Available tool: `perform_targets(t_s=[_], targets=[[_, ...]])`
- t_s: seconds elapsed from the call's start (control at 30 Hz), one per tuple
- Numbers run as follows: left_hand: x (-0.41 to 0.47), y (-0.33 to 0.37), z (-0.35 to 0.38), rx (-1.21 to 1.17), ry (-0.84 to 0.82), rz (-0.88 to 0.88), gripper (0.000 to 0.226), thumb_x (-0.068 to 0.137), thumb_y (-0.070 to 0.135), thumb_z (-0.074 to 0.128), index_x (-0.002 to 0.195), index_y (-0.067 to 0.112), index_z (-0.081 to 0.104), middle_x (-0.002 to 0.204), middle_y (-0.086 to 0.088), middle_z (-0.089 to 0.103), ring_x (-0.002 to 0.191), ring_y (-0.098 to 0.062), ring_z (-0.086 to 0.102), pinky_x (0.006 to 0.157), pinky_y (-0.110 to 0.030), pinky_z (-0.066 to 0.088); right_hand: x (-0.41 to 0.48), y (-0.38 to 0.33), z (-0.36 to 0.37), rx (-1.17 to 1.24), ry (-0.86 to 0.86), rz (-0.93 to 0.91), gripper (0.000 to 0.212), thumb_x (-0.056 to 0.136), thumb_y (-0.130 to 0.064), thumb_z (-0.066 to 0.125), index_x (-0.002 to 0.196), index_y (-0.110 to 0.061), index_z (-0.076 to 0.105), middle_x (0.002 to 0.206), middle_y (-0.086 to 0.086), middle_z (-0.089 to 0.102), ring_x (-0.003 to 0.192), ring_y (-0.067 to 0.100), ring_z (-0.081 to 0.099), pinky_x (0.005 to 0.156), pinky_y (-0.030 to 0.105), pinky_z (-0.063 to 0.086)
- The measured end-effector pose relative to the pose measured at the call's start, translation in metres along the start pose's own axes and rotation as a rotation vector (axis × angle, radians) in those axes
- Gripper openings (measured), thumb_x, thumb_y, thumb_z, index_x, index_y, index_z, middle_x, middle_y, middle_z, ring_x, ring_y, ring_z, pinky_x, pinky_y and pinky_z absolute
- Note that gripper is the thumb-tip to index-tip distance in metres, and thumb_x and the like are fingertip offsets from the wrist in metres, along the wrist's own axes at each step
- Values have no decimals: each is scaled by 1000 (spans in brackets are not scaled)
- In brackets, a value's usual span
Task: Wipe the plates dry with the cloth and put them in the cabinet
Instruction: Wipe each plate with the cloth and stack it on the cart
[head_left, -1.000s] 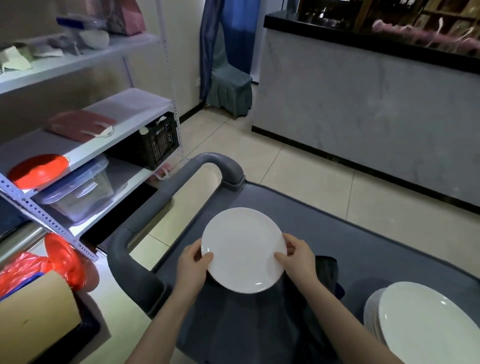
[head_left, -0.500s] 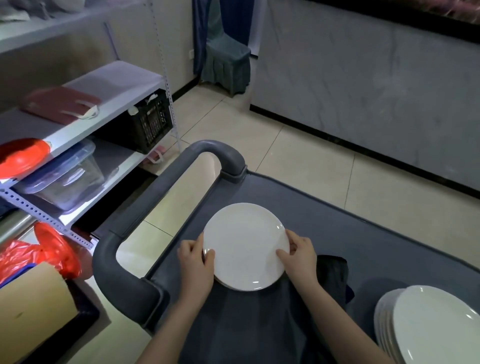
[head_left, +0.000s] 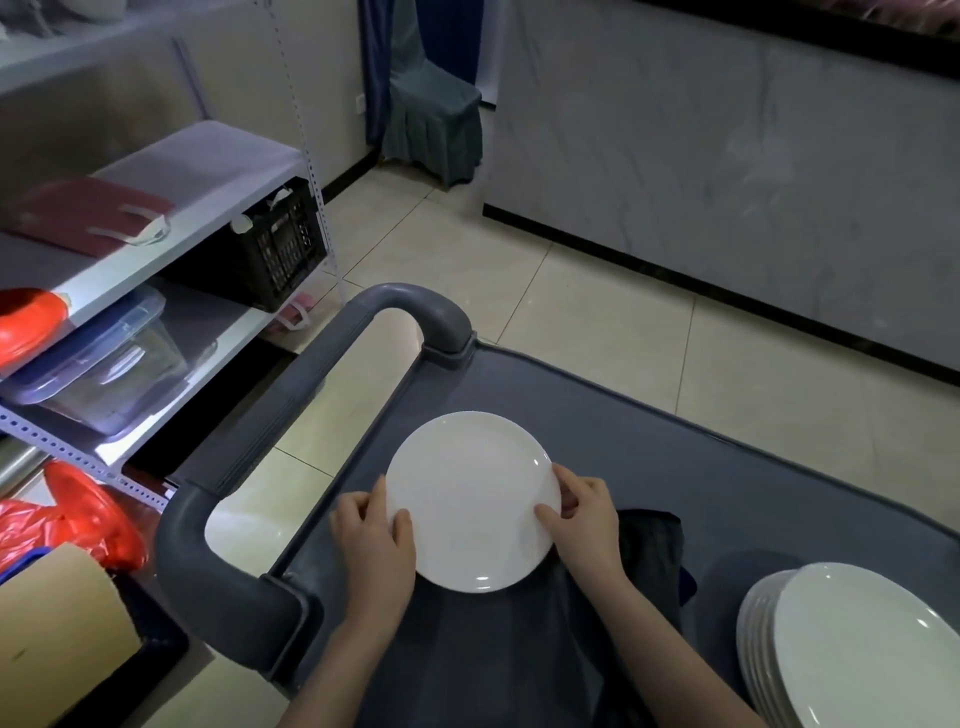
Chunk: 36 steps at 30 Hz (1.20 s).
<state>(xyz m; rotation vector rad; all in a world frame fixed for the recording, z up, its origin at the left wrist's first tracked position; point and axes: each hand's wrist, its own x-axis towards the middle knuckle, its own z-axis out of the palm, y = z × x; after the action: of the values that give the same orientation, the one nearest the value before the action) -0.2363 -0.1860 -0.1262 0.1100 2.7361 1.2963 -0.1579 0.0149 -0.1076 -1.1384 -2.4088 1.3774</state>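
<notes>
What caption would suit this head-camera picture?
Both hands, left hand and right hand, grip a white plate over a grey cart.

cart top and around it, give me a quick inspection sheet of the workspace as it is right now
surface: dark grey cart top with a rounded grey handle, over beige floor tiles
job's things: round white plate held at both edges; dark cloth lying under and right of it; stack of white plates at the right edge
clutter: nothing seen on the cart
hands: left hand and right hand both grip the plate rim
cables: nothing seen
surroundings: metal shelving on the left with a black crate, clear lidded tub and red bags; grey counter front ahead
</notes>
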Motion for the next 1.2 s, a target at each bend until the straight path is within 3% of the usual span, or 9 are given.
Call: perform_targets(t_s=[0.13,0.23,0.3,0.43,0.6,0.87,1.0,1.1,1.2], targets=[[2,12,0,13,110,29,49,90,3,63,138,5,53,111,-3,38,103,-14,30,89,-31,35,1,0,-11,16,45,-32,45,88,-12,72,131,-18,62,112,-1,51,89,6,55,79,11,41],[-1,33,6,-95,122,118,37,90,3,62,126,12,62,107,1,44,100,-18,43,87,-38,43,-3,1,-31,62,109,-60,36,89,-11,72,123,-18,67,107,-3,57,86,2,57,73,6,43],[-9,54,16,-171,60,182,28,92,6,60,116,20,66,102,4,50,94,-12,51,85,-36,48,-9,4,-51,80,158,-77,26,89,-11,72,113,-22,70,103,-6,61,83,-2,58,70,2,43],[-37,101,45,-286,-156,314,26,92,9,60,99,33,65,92,15,62,86,-1,58,71,-8,43,-29,16,-105,93,270,-106,20,89,-9,71,102,-25,72,91,-15,63,78,-11,59,70,1,41],[-86,147,90,-309,-459,379,21,91,13,65,89,34,67,89,14,70,83,4,63,72,-6,44,-68,54,-179,62,440,-94,19,89,-10,71,101,-26,73,92,-7,67,82,-7,59,70,2,41],[-162,184,142,-229,-695,370,10,89,25,69,92,34,65,89,15,67,83,10,60,68,-5,45,-121,136,-261,-89,511,134,21,87,-19,72,107,-25,73,92,-13,63,71,1,58,65,12,38],[-183,189,162,-86,-679,384,19,88,24,69,105,27,62,97,8,59,83,-2,59,67,-8,41,-131,170,-284,-177,482,205,28,86,-19,75,114,-20,72,105,2,61,77,13,55,77,24,39],[-192,190,170,-32,-635,382,26,86,17,70,108,25,59,100,6,53,82,-4,57,66,-10,39,-135,189,-295,-204,448,227,37,86,-16,75,122,-14,68,114,9,58,84,13,52,81,22,38],[-198,190,174,17,-622,374,29,86,13,69,111,24,57,104,3,51,83,-6,56,73,-20,41,-136,201,-302,-175,414,260,44,84,-11,74,127,-11,65,119,12,56,88,13,49,81,18,35]])
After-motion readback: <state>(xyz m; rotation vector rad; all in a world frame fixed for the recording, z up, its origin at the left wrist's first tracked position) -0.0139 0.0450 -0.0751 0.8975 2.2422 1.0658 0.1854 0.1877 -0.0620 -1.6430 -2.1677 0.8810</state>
